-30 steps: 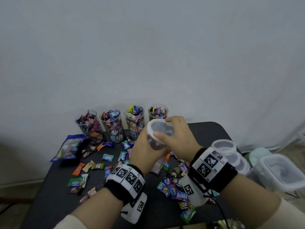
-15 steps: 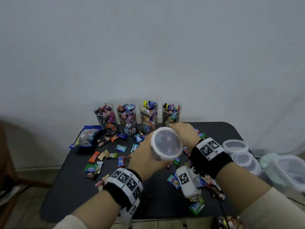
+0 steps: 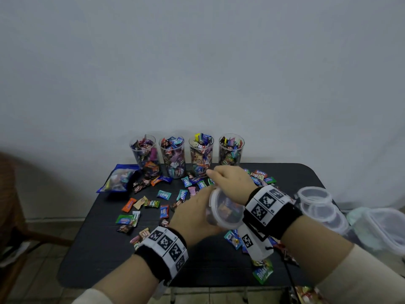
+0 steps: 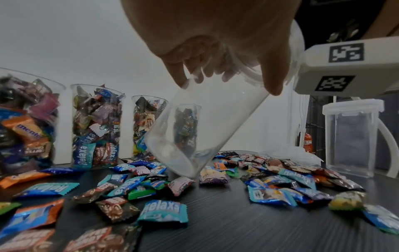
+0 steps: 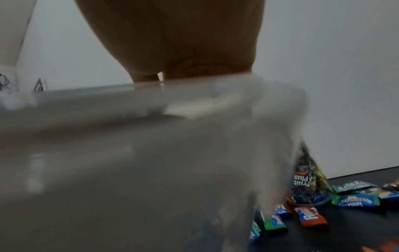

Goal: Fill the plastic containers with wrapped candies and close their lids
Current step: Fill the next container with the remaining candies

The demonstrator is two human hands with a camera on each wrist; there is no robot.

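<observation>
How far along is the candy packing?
Done: four tall cups at the back are full, though none shows a lid. In hand: the left hand holds a tilted, empty container while the right hand works its rim. Left: loose candies on the table and lidded empty containers at right.

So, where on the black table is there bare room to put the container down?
The near-left corner of the table is bare, in front of the loose candies. The near edge between the two wrists is bare too. The back is crowded by four filled cups, and the right side by candies.
</observation>
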